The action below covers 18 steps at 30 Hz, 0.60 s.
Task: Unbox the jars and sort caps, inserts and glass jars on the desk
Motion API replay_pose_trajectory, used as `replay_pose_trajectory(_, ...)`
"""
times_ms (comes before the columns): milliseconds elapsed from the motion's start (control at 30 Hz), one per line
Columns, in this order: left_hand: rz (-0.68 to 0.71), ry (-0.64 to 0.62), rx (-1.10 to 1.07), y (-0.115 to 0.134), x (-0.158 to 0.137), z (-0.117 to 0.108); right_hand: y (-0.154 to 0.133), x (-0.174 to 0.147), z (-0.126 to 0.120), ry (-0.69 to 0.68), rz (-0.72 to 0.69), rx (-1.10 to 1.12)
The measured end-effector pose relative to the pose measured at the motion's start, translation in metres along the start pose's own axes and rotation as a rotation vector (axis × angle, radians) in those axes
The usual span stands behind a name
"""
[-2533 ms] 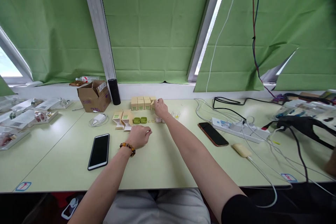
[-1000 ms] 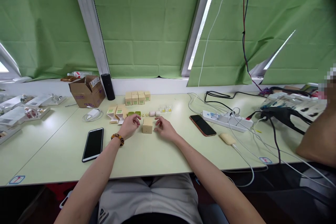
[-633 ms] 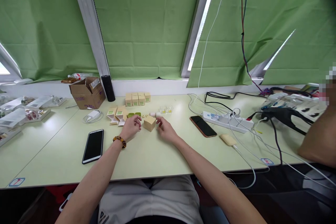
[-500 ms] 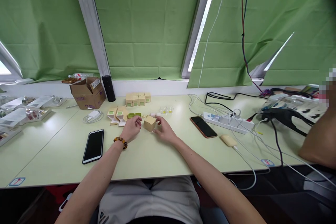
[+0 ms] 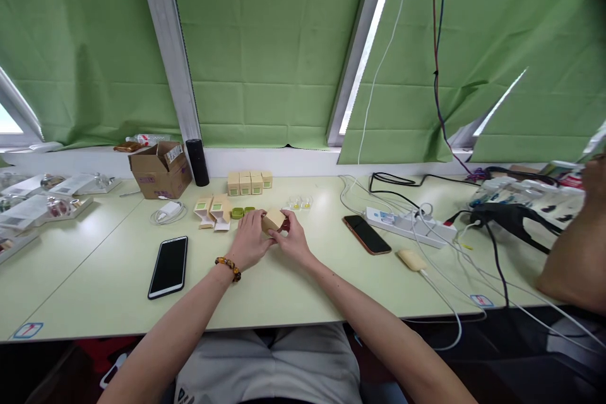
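Between my two hands is a small tan cardboard box [image 5: 273, 219]. My left hand [image 5: 252, 238] grips its left side, and my right hand [image 5: 293, 238] holds its right side, with fingers curled round it. Just left of my left hand lie two small green containers [image 5: 243, 212]. Beyond them are two opened tan cartons [image 5: 212, 211] with flaps spread. Several closed tan boxes [image 5: 245, 184] stand in a row near the wall. Behind my right hand sit clear cups [image 5: 300, 202] with yellow bits in them.
A phone [image 5: 168, 266] lies at left, another phone [image 5: 367, 234] at right. A power strip [image 5: 411, 227] with trailing cables and a cream mouse-shaped device [image 5: 411, 260] are further right. An open brown carton [image 5: 161, 170] and a black cylinder [image 5: 197, 163] stand at back left. Another person's arm is at far right.
My left hand has moved right and closed on the small box. My right hand has closed on it too, and the box is now tilted and slightly raised.
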State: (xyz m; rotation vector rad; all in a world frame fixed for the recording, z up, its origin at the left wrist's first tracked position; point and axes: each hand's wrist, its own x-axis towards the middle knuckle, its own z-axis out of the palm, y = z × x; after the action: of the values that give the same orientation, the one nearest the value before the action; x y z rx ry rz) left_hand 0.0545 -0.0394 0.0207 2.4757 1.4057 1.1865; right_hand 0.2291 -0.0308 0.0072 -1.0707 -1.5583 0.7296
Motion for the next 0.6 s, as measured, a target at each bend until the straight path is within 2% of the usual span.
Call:
replay_pose_trajectory(133,0.117,0.165,0.127,-0.001,0.005,-0.008,-0.014,0.002,-0.003,-0.130,-0.138,0.161)
replay_pose_trajectory(233,0.176,0.223,0.200,-0.007,0.007,-0.013,-0.028,0.009,-0.012,-0.086,-0.200,0.087)
replay_pose_trajectory(333,0.199,0.244,0.241,-0.011,0.007,-0.013,-0.037,0.015,-0.016,-0.010,-0.292,-0.003)
replay_pose_trajectory(600,0.236,0.232,0.258,-0.013,0.004,-0.011,-0.029,0.003,-0.004,-0.029,-0.407,-0.158)
